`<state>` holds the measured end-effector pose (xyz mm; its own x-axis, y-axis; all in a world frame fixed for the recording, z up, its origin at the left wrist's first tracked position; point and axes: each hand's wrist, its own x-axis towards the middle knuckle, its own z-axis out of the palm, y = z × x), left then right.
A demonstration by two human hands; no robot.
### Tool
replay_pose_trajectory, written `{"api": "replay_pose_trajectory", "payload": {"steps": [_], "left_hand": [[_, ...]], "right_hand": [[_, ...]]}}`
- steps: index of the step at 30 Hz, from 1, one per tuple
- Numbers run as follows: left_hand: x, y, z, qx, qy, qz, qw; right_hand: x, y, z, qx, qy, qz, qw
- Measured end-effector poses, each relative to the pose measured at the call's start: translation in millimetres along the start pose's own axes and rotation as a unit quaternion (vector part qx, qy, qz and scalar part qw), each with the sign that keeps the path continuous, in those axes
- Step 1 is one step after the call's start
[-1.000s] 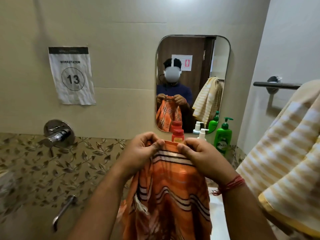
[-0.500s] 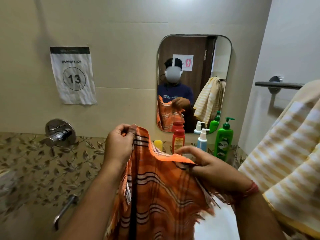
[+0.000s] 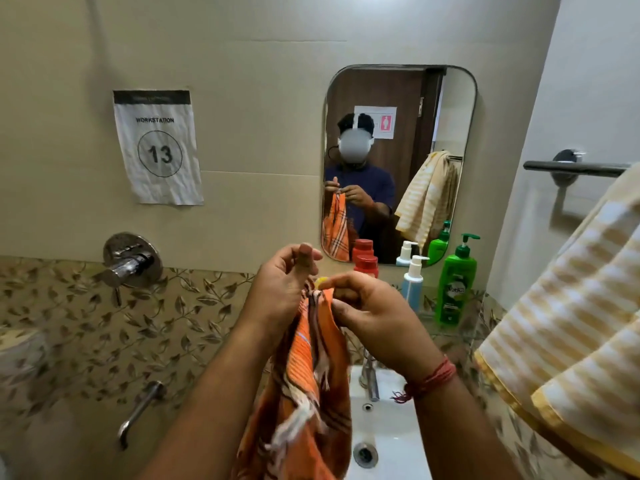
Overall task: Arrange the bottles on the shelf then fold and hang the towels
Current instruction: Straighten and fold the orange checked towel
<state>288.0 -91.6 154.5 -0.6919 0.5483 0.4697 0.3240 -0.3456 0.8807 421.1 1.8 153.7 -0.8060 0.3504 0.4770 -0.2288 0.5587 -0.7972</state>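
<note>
An orange striped towel [image 3: 304, 386] hangs folded lengthwise in front of me, its fringed end dangling over the sink. My left hand [image 3: 280, 292] and my right hand [image 3: 370, 313] pinch its top edge together at the middle. Behind them, on the glass shelf [image 3: 460, 327] under the mirror, stand a red-capped bottle [image 3: 366, 265], a white-and-blue pump bottle [image 3: 412, 282] and a green pump bottle [image 3: 455, 282]. A yellow cap [image 3: 321, 281] peeks out between my hands. A yellow-and-white striped towel [image 3: 571, 327] hangs at the right, close to the camera.
A dark towel bar [image 3: 575, 167] is fixed on the right wall. The mirror [image 3: 398, 98] shows a person holding the towel. A white sink [image 3: 391, 431] with a tap [image 3: 370, 379] lies below. Wall taps [image 3: 130, 263] and a workstation sign [image 3: 157, 147] are at left.
My hands spread the orange towel apart, then brought its two top corners together, so it now hangs narrow and doubled. The bottles and the striped towel have not moved.
</note>
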Motion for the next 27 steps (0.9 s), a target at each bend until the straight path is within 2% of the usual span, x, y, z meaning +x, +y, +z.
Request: {"api": "replay_pose_trajectory", "payload": {"steps": [3, 7, 10, 13, 16, 19, 24, 27], "left_hand": [[-7, 4, 3, -0.008, -0.040, -0.009, 0.999], [-16, 7, 2, 0.014, -0.090, -0.005, 0.996], [-18, 6, -1, 0.044, -0.119, -0.009, 0.992], [-18, 4, -4, 0.058, -0.145, -0.028, 0.987], [-17, 4, -9, 0.038, -0.149, -0.044, 0.987], [-17, 3, -11, 0.033, -0.141, -0.057, 0.988], [-18, 8, -11, 0.102, -0.168, -0.035, 0.980], [-20, 14, -15, 0.113, -0.228, -0.047, 0.966]], "right_hand": [[2, -5, 11, -0.153, 0.115, -0.055, 0.980], [7, -4, 11, -0.275, 0.186, -0.069, 0.941], [9, -2, 9, -0.283, 0.169, -0.048, 0.943], [7, -3, 4, -0.177, 0.157, -0.009, 0.972], [4, -4, -1, -0.105, 0.105, 0.014, 0.989], [2, -8, -6, -0.123, 0.054, 0.021, 0.991], [1, -9, -16, -0.190, 0.086, 0.025, 0.978], [2, -10, -19, -0.183, 0.097, 0.010, 0.978]]}}
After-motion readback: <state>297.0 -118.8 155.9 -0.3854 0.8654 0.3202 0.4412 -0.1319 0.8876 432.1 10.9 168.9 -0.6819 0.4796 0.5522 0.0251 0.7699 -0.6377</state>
